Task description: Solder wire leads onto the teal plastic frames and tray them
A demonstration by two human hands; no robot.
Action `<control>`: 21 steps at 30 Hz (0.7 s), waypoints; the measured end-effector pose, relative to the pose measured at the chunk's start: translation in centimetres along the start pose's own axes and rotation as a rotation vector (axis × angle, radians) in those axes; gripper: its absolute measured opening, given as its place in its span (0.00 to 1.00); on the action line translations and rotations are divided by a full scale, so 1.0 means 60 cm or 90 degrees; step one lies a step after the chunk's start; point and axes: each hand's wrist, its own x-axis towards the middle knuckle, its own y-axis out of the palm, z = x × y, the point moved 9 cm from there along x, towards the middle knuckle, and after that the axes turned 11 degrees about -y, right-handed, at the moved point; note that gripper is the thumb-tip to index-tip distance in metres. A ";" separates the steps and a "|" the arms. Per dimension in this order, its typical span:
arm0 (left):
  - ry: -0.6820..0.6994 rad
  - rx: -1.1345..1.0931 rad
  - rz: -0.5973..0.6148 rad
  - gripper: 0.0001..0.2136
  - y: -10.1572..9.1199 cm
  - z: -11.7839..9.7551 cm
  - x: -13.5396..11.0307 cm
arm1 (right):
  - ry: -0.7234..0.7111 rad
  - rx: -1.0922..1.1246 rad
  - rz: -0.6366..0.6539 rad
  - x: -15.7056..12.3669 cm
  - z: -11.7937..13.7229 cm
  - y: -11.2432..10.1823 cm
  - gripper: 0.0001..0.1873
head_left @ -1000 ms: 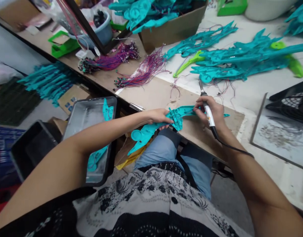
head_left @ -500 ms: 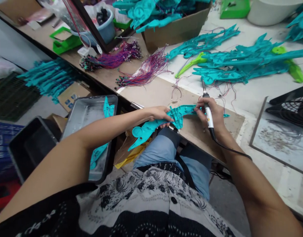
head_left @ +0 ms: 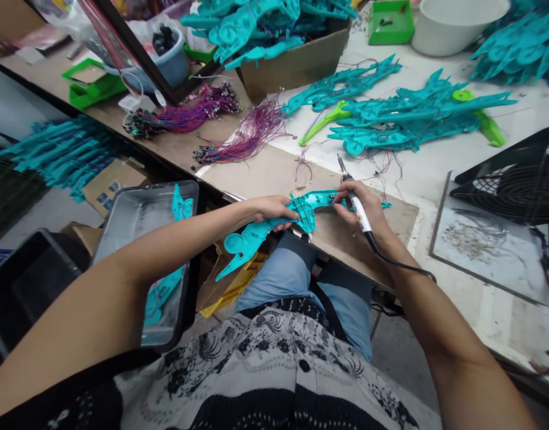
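My left hand (head_left: 278, 212) is closed around the middle of a long teal plastic part (head_left: 247, 242), which slants across the near edge of the bench. One end of it, with a round disc, hangs out over the floor side. In my right hand (head_left: 361, 206) is a soldering iron (head_left: 360, 216), its metal tip pointing up and away from me. The fingertips of that hand are also at the far end of the teal part; whether they pinch it or a wire there is hidden.
Bundles of red and purple wires (head_left: 251, 134) lie behind my hands. Teal parts are heaped on the bench (head_left: 413, 116) and in a cardboard box (head_left: 296, 68). At left stands a grey tray (head_left: 126, 209) holding teal parts. A black fan (head_left: 511, 185) sits at right.
The whole view has shifted, so things at the right show more. My hands keep the same hold on the teal part and soldering iron, with little visible movement.
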 end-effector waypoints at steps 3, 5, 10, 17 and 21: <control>-0.014 -0.020 0.006 0.12 0.000 0.001 -0.001 | 0.007 0.006 0.013 0.000 0.000 0.001 0.15; -0.020 -0.032 0.007 0.12 0.000 0.002 0.000 | 0.006 0.010 0.007 0.000 0.000 0.001 0.14; -0.018 -0.048 0.020 0.12 0.000 0.005 0.004 | 0.011 0.000 -0.023 0.003 -0.004 -0.002 0.12; -0.036 -0.028 -0.007 0.12 -0.004 0.004 0.007 | -0.005 -0.015 -0.025 0.004 -0.002 -0.004 0.12; -0.053 -0.004 -0.030 0.13 -0.005 0.008 0.007 | -0.009 -0.030 -0.026 0.003 0.002 -0.004 0.11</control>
